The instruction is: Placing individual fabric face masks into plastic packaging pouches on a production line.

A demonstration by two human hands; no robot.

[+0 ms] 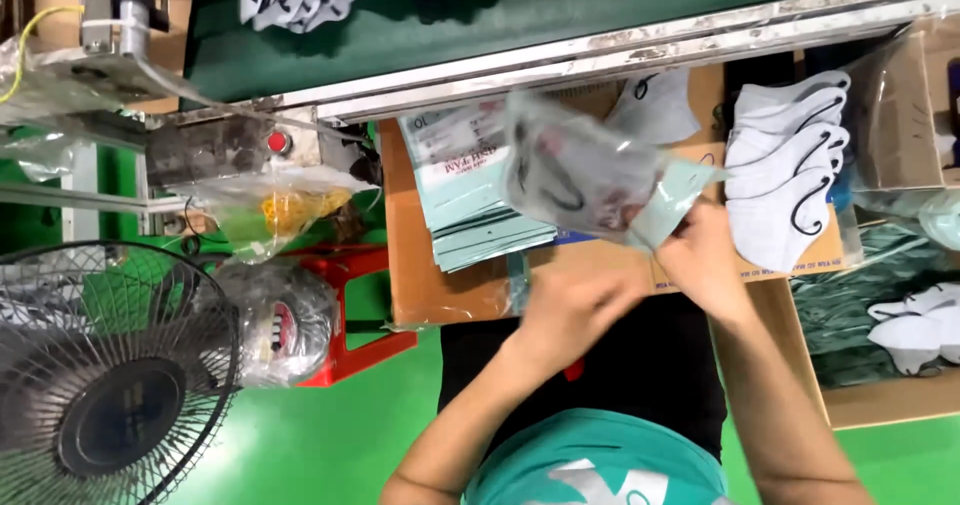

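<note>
The right hand pinches the pale green end of a clear plastic pouch, fingers closed on its edge; the pouch holds a folded white face mask with dark ear loops and stretches away from that hand toward the upper left, raised above the cardboard surface. The left hand sits just below the pouch and beside the right hand, curled loosely with the fingers bent inward; motion blur makes it impossible to tell whether it grips anything or touches the pouch. Beyond the left hand, further from the body, a stack of flat pale green packaging sleeves lies fanned on a cardboard sheet that serves as the work surface. Just past the right hand, on its outer side, a row of white folded masks with black ear loops lies overlapped, and one more white mask rests above the pouch near a metal rail. Further out beyond the right hand, a cardboard box lined with green plastic holds more white masks. Well away from the left hand stand a red plastic stool and a black floor fan on the green floor.
</note>
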